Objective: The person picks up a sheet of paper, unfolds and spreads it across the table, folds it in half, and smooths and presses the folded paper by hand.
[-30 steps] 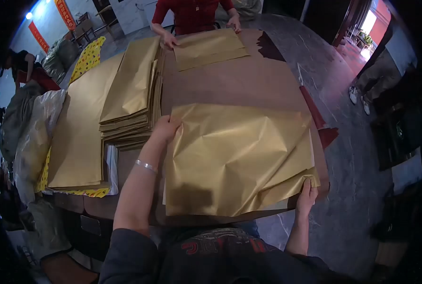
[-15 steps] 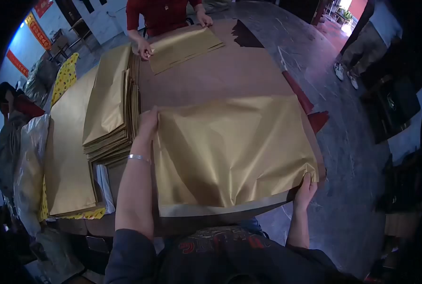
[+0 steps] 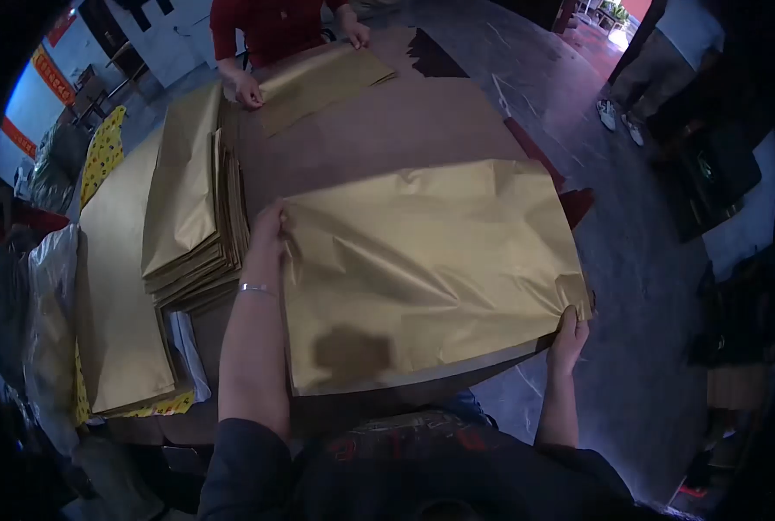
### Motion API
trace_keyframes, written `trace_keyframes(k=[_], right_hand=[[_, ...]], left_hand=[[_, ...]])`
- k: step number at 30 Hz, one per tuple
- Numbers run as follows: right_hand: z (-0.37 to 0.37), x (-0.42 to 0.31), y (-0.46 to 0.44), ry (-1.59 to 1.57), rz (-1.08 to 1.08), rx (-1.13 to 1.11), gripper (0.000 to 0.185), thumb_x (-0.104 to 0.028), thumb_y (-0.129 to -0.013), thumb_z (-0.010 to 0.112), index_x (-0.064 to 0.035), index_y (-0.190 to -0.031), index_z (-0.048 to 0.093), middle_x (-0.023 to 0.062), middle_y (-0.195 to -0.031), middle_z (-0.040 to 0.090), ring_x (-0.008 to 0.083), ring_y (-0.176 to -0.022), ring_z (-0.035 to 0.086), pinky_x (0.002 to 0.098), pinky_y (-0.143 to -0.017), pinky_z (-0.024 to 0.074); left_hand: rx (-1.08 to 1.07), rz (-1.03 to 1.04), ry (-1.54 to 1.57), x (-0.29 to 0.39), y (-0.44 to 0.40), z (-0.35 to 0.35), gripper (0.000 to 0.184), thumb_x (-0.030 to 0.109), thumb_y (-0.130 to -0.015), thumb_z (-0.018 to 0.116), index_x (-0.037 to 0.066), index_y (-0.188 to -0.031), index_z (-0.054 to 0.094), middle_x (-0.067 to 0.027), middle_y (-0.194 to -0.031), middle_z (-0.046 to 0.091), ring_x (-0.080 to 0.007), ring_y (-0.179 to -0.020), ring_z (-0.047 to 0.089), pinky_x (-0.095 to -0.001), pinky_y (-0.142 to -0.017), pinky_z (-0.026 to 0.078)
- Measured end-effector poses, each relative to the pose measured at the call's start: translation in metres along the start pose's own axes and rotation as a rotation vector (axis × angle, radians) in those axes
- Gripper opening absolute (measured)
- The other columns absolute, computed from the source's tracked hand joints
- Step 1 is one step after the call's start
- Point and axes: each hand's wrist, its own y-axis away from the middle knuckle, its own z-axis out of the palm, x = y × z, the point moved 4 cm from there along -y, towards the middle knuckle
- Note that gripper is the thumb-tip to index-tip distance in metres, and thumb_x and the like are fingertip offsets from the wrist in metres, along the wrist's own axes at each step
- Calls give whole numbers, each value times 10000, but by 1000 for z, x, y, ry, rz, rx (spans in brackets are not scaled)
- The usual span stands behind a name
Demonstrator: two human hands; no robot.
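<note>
A large gold sheet (image 3: 431, 269) with creases across it is stretched between my two hands over the near side of the table. My left hand (image 3: 269, 227) grips its far left corner, fingers closed on the edge. At its near right corner, my right hand (image 3: 570, 334) pinches the bunched material. A pale strip shows along the sheet's near edge. Just left of my left hand stands a thick stack of folded gold sheets (image 3: 187, 191).
Across the brown tabletop (image 3: 370, 130), a person in red (image 3: 274, 30) handles another gold sheet (image 3: 318, 87). More gold sheeting (image 3: 122, 295) lies at the left over yellow patterned cloth (image 3: 102, 152). Red material (image 3: 576, 206) hangs off the right edge. Another person (image 3: 665, 61) stands beyond, right.
The gold sheet's far edge has lifted slightly, and its creases have shifted into diagonal folds. Both my hands keep their corners. The whole view has shifted a little.
</note>
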Motion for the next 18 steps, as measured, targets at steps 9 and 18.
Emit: trace_keyframes(k=[9, 18], right_hand=[[-4, 14, -3, -45, 108, -45, 285, -157, -999, 527, 25, -1203, 608, 44, -1113, 649, 119, -993, 590, 263, -880, 453], [-10, 19, -11, -41, 292, 212, 355, -281, -956, 618, 29, -1127, 637, 48, -985, 667, 115, -915, 589, 264, -817, 461]], left_hand=[[-165, 104, -255, 14, 77, -1, 434, 186, -950, 640, -48, -1285, 494, -123, -1201, 610, -196, -1077, 603, -316, -924, 493], [-328, 349, -342, -39, 167, -63, 648, -76, -839, 599, -47, -1417, 307, -191, -1296, 562, -231, -1117, 613, -326, -915, 514]])
